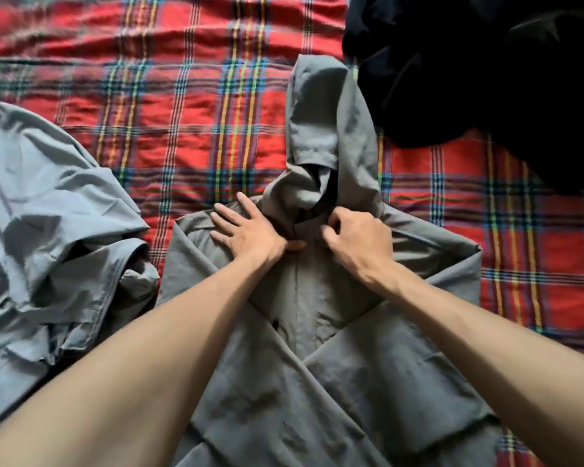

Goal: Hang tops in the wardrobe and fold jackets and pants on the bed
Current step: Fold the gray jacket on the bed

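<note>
Fingers (228, 215) of our left hand (250, 234) flat on smooth grey jacket (351, 382), our right hand (358, 237) pinching its neck, crumpled hood (321, 129), plaid bed (182, 96)

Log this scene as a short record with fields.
surface: plaid blanket
jacket: grey, front up, sleeves crossed over the chest, hood stretched away from the person
left hand: flat, pressing the jacket beside the collar
right hand: fingers curled, seems to pinch the collar
other clothes: blue garment crumpled at left; black garment at top right
</note>
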The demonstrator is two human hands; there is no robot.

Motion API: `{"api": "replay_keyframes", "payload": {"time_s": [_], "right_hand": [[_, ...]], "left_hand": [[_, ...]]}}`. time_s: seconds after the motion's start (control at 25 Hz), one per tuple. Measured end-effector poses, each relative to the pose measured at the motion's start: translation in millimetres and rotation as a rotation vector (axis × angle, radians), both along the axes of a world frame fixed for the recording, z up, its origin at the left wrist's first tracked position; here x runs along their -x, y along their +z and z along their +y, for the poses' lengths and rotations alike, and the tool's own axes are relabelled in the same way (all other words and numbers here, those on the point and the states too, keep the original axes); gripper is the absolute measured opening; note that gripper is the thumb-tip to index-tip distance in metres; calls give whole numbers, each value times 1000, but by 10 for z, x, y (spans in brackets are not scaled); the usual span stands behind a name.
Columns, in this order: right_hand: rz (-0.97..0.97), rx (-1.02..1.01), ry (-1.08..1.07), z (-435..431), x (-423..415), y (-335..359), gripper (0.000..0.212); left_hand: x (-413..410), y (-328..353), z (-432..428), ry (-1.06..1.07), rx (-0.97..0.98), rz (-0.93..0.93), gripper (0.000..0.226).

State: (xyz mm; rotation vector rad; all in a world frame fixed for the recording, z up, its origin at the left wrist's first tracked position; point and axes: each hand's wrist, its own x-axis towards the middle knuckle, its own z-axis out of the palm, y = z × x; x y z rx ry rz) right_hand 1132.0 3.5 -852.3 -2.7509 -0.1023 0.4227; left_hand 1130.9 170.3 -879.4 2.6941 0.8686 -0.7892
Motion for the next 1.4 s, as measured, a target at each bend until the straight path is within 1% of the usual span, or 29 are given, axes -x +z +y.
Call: {"api": "replay_keyframes", "payload": {"time_s": [0.04, 0.08, 0.12, 0.16, 0.2, 0.24, 0.28, 0.36, 0.4, 0.44, 0.48, 0.56, 0.6, 0.64, 0.72, 0.76, 0.8, 0.88, 0.92, 0.96, 1.0, 1.04, 1.12, 1.16, 1.2, 1.28, 1.36, 1.4], "right_hand": [[-161, -32, -12, 36, -84, 80, 21], [-340, -47, 21, 81, -231, 164, 19], [-486, -21, 92, 116, -431, 205, 22], [-538, 45, 181, 146, -654, 213, 32], [-504, 151, 278, 170, -842, 215, 43], [-428, 266, 355, 185, -980, 206, 50], [-374, 365, 407, 178, -1077, 184, 50], [-372, 464, 434, 113, -1177, 194, 33], [-405, 440, 398, 64, -1191, 235, 22], [-399, 371, 307, 11, -1197, 298, 16], [-345, 252, 161, -43, -1226, 389, 15], [-227, -11, -127, -128, -1301, 599, 20], [-218, -109, -212, -172, -1315, 707, 25], [-235, -191, -256, -220, -1283, 807, 29], [-266, -346, -274, -273, -1210, 969, 27], [-247, -430, -276, -271, -1171, 1034, 24], [-221, -537, -292, -264, -1137, 1089, 18], [-182, -782, -354, -264, -1095, 1176, 4], [-161, -879, -370, -281, -1065, 1200, 4], [-149, -934, -379, -311, -1021, 1205, 9], [-159, -936, -400, -346, -963, 1216, 14], [-190, -904, -433, -384, -913, 1200, 20], [-288, -780, -552, -465, -846, 1175, 34], [-330, -709, -598, -502, -813, 1166, 42], [-373, -632, -596, -537, -792, 1151, 48], [-436, -468, -493, -641, -774, 1097, 49], [-444, -297, -358, -776, -782, 1025, 37], [-424, -211, -294, -819, -786, 1002, 29]], "left_hand": [[-19, 14, -2, 4, -2, 15, 160], [-42, 17, 3, 7, 2, 22, 161], [-55, 9, 11, 9, 11, 23, 161], [-49, 0, 15, 8, 16, 20, 161], [-35, 2, 13, 2, 15, 15, 162], [-29, -1, 10, -3, 11, 11, 162], [-37, -7, 13, -4, 9, 10, 162], [-44, -27, 34, -12, 5, 1, 162], [-37, -29, 35, -18, 3, -1, 161], [-27, -28, 27, -22, 4, -2, 161], [-29, -24, 20, -26, 5, -3, 161], [-40, -7, 28, -26, 14, -6, 161], [-47, 9, 30, -22, 27, -9, 160], [-24, 38, 41, -15, 46, -2, 159], [43, 125, 70, -1, 97, -47, 151], [77, 196, 78, 8, 147, -135, 143], [87, 306, 65, 3, 207, -291, 129], [-30, 559, -47, -84, 271, -714, 90], [-173, 668, -155, -136, 294, -843, 71], [-355, 764, -292, -197, 317, -866, 58], [-523, 833, -441, -267, 307, -800, 53], [-647, 843, -573, -366, 220, -690, 54], [-747, 735, -731, -601, -43, -471, 56], [-746, 667, -741, -668, -118, -390, 55], [-740, 604, -708, -692, -158, -352, 51], [-767, 595, -627, -719, -178, -367, 37], [-829, 705, -568, -700, -133, -454, 21], [-850, 800, -547, -650, -109, -516, 18]]}}
